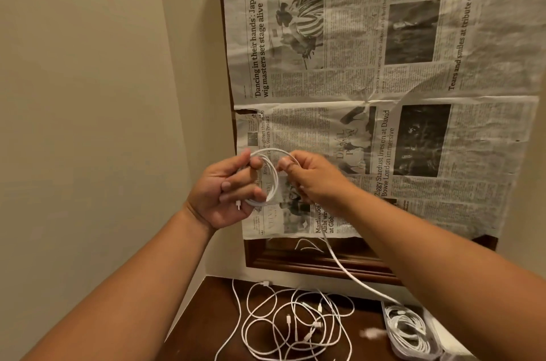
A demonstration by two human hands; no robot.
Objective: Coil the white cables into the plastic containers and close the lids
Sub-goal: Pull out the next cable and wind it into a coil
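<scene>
Mid-coil on one cable, held up in front of the newspaper on the wall. Left hand grips the coil: fingers curled round a few finished loops, thumb on top, and a connector end pokes out below the fingers. Right hand pinches the same cable at the top of the loop, just beside the left thumb, in position to lay the next turn. The tail drops from the right hand to the table and ends near the container, so I'd guess a few turns are left on this one. The container sits bottom right, partly behind the right forearm, and holds at least one coiled white cable. No lid appears to be on it, but I can't tell for sure, and I can't count how many containers there are. The loose pile in the middle of the table is several cables tangled together, none of them coiled. My estimate is that the job is under half done. Left to do: finish this coil, box it, work through the pile and close the lids. Watch for the tail snagging the pile as it comes up.
</scene>
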